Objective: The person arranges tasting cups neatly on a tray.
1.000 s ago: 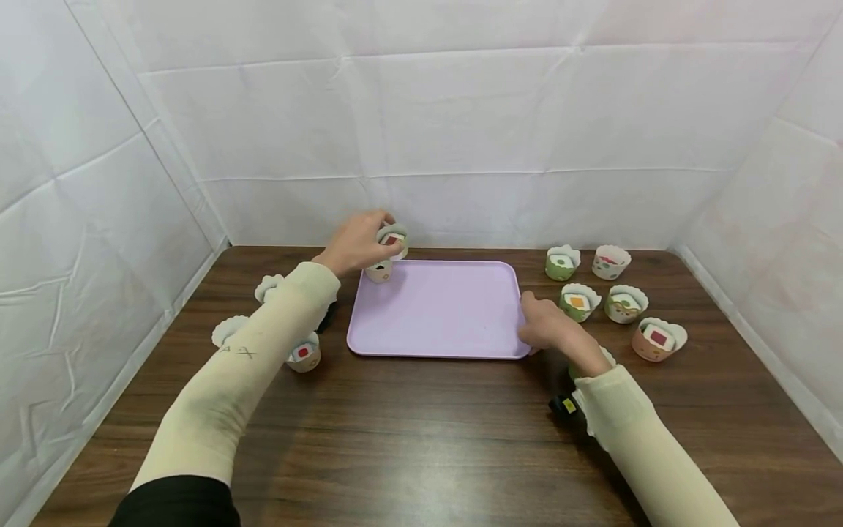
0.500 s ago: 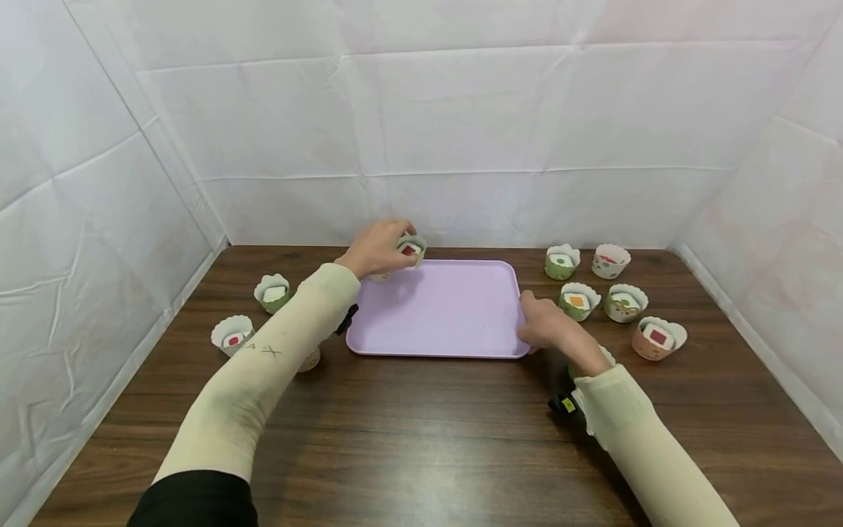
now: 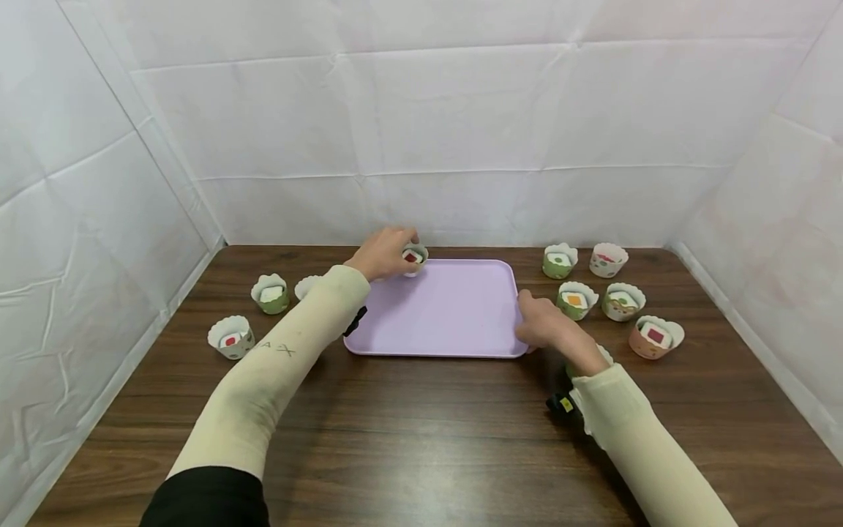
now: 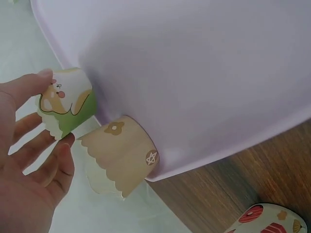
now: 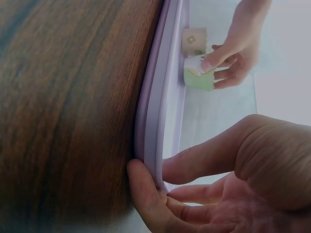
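My left hand (image 3: 387,253) pinches a green cupcake cup (image 4: 70,102) between thumb and fingers at the back left part of the lilac tray (image 3: 454,315). A cartoon animal is printed on the cup's side, and a white block with a red square (image 3: 413,257) sits inside it. Right beside it on the tray stands a tan cupcake cup (image 4: 121,153), which my left hand hides in the head view. At the tray's front right corner, my right hand (image 3: 543,323) grips the rim, thumb on the inside and fingers outside and beneath.
Left of the tray, cupcake cups stand on the wooden table (image 3: 421,439): a white one (image 3: 230,338), a green one (image 3: 270,294) and another partly behind my left sleeve (image 3: 306,285). Several more, including an orange one (image 3: 652,340), stand on the right. White sheeting (image 3: 448,117) encloses the table.
My left hand has carried the green cupcake cup right and down onto the tray, beside the tan one. My right hand has stayed on the tray's corner.
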`<action>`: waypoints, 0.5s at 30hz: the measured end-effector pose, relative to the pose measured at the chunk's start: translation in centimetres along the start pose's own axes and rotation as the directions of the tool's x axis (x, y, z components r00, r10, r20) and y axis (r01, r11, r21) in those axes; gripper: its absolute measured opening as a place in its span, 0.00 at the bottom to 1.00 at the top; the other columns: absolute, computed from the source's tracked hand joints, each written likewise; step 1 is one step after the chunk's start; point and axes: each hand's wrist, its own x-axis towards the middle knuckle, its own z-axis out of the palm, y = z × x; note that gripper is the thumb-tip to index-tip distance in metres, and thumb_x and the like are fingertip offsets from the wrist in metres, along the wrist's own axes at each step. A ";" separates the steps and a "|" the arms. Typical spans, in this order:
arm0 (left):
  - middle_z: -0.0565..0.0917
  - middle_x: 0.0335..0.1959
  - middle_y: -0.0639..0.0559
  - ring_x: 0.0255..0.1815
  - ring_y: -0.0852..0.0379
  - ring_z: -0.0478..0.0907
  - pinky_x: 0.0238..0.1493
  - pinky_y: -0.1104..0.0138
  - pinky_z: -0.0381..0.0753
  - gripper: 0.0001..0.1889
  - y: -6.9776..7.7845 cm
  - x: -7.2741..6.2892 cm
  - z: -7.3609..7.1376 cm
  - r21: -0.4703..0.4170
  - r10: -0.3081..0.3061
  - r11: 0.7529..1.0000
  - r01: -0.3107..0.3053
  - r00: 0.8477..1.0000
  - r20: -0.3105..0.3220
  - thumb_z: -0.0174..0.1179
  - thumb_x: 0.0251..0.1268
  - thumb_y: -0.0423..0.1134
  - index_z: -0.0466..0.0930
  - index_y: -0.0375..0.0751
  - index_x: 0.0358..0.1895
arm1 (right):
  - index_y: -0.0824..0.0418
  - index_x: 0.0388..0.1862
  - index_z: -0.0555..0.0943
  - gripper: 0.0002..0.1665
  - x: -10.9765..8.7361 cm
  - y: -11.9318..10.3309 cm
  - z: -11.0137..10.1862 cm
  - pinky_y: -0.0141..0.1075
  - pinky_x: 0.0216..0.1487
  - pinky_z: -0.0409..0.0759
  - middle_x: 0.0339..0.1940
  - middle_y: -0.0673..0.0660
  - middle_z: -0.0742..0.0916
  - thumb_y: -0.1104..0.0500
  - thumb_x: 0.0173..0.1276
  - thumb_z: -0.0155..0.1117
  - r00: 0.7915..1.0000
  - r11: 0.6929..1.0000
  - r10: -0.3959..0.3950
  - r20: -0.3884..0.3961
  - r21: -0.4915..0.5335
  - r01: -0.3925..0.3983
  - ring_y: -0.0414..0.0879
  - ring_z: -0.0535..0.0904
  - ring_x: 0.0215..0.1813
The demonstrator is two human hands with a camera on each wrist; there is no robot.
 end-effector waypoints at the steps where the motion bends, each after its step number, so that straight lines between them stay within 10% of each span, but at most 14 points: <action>1: 0.84 0.57 0.42 0.51 0.47 0.78 0.54 0.55 0.82 0.27 0.0 0.0 0.0 0.004 -0.007 1.000 0.007 1.000 0.003 0.71 0.64 0.46 0.78 0.39 0.62 | 0.78 0.76 0.52 0.39 0.0 0.0 0.0 0.35 0.31 0.87 0.62 0.81 0.76 0.67 0.70 0.51 1.000 1.000 0.002 -0.002 0.000 -0.002 0.51 0.84 0.34; 15: 0.85 0.56 0.41 0.52 0.47 0.80 0.57 0.55 0.83 0.29 0.3 0.0 0.2 0.061 -0.035 0.998 0.032 0.998 0.056 0.70 0.66 0.49 0.77 0.36 0.64 | 0.78 0.76 0.52 0.38 0.1 0.0 0.0 0.35 0.30 0.85 0.61 0.80 0.77 0.66 0.70 0.51 1.000 1.000 -0.005 -0.003 -0.017 0.005 0.51 0.84 0.34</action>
